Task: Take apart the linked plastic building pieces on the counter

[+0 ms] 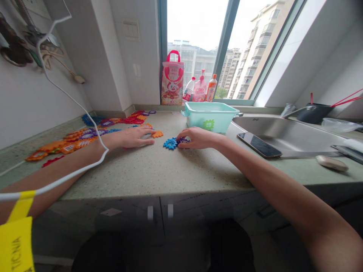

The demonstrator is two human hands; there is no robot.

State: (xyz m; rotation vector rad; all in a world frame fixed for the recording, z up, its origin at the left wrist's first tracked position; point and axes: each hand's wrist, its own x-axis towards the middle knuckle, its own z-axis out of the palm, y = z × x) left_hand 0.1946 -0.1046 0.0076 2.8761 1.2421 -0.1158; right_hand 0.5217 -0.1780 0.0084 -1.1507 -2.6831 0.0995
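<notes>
My left hand (135, 138) lies flat on the speckled stone countertop (147, 170), its fingertips close to a loose orange snowflake-shaped plastic building piece (157, 134). My right hand (197, 138) pinches a purple plastic piece (183, 140), which is partly hidden by my fingers. A blue piece (170, 143) sits joined to it on the counter. Farther left, several orange, purple, red and blue pieces (81, 139) lie spread in linked rows along the wall.
A teal plastic basket (210, 118) stands behind my right hand. To the right are a steel sink (283, 132), a black phone (259, 145) on its rim, and a beige computer mouse (331, 163). A red gift bag (172, 79) and several bottles stand on the windowsill.
</notes>
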